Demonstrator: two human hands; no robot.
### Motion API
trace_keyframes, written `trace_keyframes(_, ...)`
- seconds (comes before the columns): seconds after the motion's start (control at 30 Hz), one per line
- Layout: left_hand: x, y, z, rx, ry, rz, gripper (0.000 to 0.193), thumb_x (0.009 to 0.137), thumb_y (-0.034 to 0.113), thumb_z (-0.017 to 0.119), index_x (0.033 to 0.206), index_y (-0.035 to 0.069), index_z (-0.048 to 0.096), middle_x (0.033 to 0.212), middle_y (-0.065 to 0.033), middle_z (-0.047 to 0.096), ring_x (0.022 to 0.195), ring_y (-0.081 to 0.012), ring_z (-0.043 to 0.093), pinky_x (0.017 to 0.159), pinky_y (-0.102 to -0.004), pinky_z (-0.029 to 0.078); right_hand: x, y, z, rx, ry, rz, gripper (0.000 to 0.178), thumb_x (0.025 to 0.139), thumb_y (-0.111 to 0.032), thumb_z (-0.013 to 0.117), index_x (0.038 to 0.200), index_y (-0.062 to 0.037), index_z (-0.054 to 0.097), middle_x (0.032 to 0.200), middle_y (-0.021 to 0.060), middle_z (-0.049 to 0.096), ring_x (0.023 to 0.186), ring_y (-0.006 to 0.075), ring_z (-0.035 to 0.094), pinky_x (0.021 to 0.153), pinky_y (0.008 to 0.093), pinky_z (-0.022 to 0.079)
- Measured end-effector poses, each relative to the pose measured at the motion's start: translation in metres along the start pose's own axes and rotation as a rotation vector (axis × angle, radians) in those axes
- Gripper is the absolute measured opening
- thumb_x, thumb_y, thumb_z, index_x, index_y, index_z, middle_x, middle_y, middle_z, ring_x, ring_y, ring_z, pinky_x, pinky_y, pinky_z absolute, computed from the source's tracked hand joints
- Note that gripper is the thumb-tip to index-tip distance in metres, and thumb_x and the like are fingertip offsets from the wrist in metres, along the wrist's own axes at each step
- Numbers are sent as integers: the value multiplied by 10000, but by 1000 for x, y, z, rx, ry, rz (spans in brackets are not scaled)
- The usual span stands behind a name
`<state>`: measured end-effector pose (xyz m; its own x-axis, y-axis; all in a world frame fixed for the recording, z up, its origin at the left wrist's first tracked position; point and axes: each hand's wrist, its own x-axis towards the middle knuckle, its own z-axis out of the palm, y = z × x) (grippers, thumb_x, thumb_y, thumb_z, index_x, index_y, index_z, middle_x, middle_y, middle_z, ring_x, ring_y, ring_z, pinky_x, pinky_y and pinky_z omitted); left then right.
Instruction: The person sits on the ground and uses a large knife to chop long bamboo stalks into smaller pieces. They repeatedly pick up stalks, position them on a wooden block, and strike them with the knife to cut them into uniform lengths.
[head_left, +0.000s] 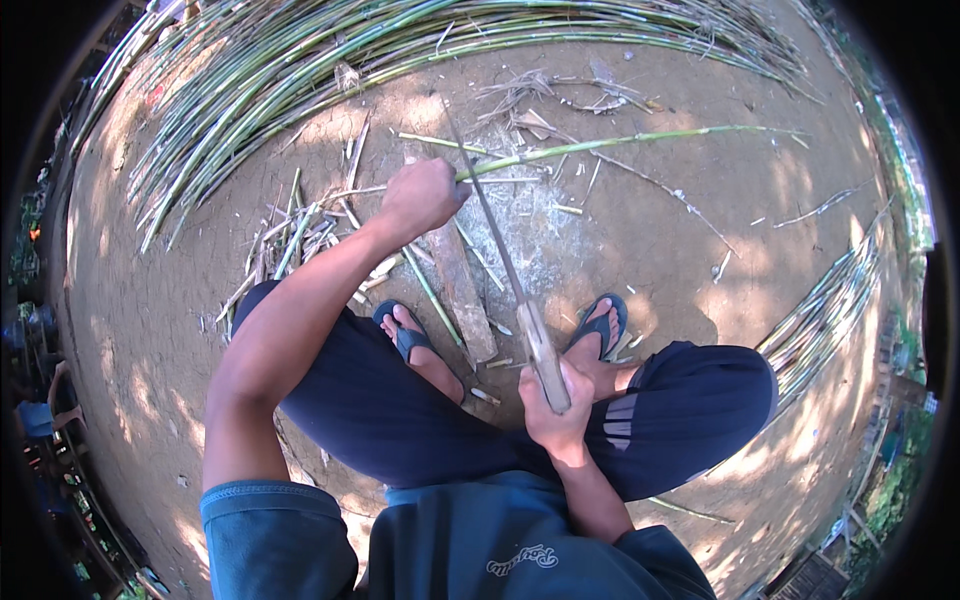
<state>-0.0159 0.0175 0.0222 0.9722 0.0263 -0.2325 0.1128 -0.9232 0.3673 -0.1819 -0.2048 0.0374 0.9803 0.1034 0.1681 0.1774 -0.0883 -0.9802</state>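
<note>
My left hand is closed around a thin green bamboo pole, which stretches out to the right over the ground. In my right hand, held low between my knees, is the wooden handle of a handsaw. Its long narrow blade points away from me and crosses the pole just right of my left hand; the teeth are too fine to make out. Beneath the pole and my left hand, a wooden plank lies on the dirt, running back toward my feet.
A large heap of long bamboo poles spans the far side. Short cut pieces are scattered at the left, and pale dust coats the ground by the plank. Another bundle of thin stalks lies at the right. My sandalled feet flank the plank.
</note>
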Motion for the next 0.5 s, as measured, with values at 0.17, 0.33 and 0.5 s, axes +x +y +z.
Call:
trace_keyframes(0.17,3,-2,-4,31,-2,-25,345,866,341,631,942,19,729,814,-241,684,758,-392,683,749,-487,540,7,-4,2,-107,-42,158,81,810,-61,641,793,16,621,570,11,512,565,66,474,530,259,392)
trace_keyframes(0.33,6,-4,-8,60,9,-33,358,874,337,625,897,-8,717,806,-247,680,752,-394,682,735,-488,544,0,-4,-3,-218,10,-63,132,812,-71,642,722,0,576,576,26,513,532,97,441,523,258,375)
trace_keyframes(0.5,13,-12,-15,64,-66,-62,383,865,340,614,967,-19,697,944,-252,687,878,-395,681,826,-492,531,-12,22,-3,-95,119,38,128,870,-84,622,794,3,567,603,14,493,512,97,426,494,270,365)
